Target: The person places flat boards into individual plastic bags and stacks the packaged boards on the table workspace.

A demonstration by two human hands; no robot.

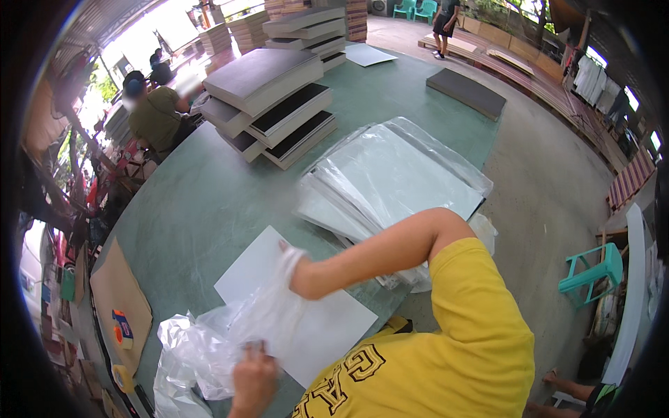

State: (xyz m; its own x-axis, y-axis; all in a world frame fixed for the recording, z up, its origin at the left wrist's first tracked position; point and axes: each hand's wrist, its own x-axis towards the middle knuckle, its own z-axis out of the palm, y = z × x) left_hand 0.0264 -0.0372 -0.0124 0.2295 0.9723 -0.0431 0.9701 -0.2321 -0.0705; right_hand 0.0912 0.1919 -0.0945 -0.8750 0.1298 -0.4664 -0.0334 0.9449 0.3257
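Note:
A crumpled clear plastic bag (198, 352) lies across the near side of the table and stretches up between my hands. My left hand (254, 380) is closed on its lower part, fingers pinched and slightly blurred. Higher up, my right hand (303, 276) bends inward with the bag's plastic bunched around its fingers; it appears closed on the plastic, which hides part of it. Beneath both hands rests a flat white board (341, 322), partly covered by the plastic. To the right, a stack of plastic-wrapped pale boards (404, 171) reaches under my right forearm.
Thick dark-topped slabs (261, 76) are piled on the green table (390, 94), with a single dark slab (465, 90) at the far right. Brown cardboard (115, 285) and tape rolls (122, 331) lie at the left. A green stool (592, 272) stands right; people are farther off.

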